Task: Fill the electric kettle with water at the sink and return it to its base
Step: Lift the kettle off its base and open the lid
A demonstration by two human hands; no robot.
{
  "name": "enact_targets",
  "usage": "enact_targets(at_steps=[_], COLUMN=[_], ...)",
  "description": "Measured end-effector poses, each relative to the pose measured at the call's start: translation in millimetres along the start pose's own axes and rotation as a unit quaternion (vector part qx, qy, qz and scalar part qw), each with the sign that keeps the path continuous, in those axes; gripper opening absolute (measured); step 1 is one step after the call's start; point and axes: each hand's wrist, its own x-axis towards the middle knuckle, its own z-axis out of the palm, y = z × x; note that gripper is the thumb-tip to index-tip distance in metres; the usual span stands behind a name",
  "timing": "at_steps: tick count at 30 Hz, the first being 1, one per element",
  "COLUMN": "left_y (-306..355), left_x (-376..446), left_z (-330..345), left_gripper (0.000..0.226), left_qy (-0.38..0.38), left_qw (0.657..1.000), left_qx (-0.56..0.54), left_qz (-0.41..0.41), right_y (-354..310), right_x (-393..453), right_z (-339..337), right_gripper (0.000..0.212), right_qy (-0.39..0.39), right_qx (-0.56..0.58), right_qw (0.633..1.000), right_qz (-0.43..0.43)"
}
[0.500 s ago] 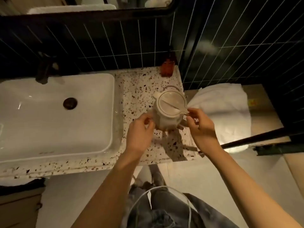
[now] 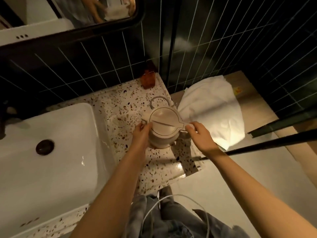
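1. The cream-coloured round electric kettle [image 2: 163, 128] stands on the speckled terrazzo counter [image 2: 123, 107], to the right of the white rectangular sink basin [image 2: 51, 152] and near the counter's right edge.
2. The left hand [image 2: 141, 134] presses its fingers against the kettle's left side, curled round the body; the right hand [image 2: 197, 133] pinches the handle end at the kettle's right, just beside the lid's tab.
3. The flat round lid [image 2: 163, 121] looks closed. No water is running, and the basin looks dry, with its dark drain [image 2: 45, 146] bare.
4. My judgement: the task is at or near its start. The kettle is gripped but has not reached the sink; opening, filling and carrying it back all appear to remain.
5. A pale ring-shaped cord loop [image 2: 158, 100] lies just beyond the kettle. Whether a base sits under the kettle I cannot tell.
6. A white crumpled towel [image 2: 214, 109] lies lower, to the right of the counter. An amber bottle [image 2: 148, 79] stands at the far corner against the dark tiles.
7. No brand or label on the kettle can be read. A small yellow sticker [image 2: 237, 91] on the floor beyond the towel is too blurred to read.
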Motion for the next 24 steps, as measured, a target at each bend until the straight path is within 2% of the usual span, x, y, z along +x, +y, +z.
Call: enact_targets(at_steps=[4,8,10,13,15,17,21,24], left_y=[1,-3,-3,-1,1,0,3,9], left_x=[13,22,24,26,24,22,19,18], left_z=[5,9,11,15,18,20,20,17], left_gripper=[0.06,0.064,0.062,0.044,0.028,0.027,0.041,0.025], left_qy=[-0.035,-0.062,-0.063,-0.027,-0.013,-0.012,-0.006,-0.002], left_qw=[0.999,0.998,0.998,0.999,0.999,0.999,0.998,0.995], left_qx=[0.022,0.03,0.026,0.014,-0.004,-0.025,-0.052,-0.081], left_qz=[-0.007,-0.005,0.005,0.03,0.037,0.043,0.047,0.054], right_y=[5,8,8,7,6,7,5,-8], right_x=[7,10,11,12,12,12,13,16], right_z=[-2,-5,-6,-9,-14,-17,-19,-25], right_gripper=[0.037,0.069,0.077,0.075,0.062,0.051,0.048,0.061], right_qy=[-0.007,-0.043,-0.056,-0.09,-0.109,-0.134,-0.173,-0.162], right_qx=[0.055,0.094,0.106,0.142,0.179,0.201,0.21,0.211], right_qw=[0.998,0.993,0.992,0.985,0.976,0.968,0.961,0.964], right_qz=[0.034,0.054,0.043,0.04,0.051,0.061,0.046,-0.001])
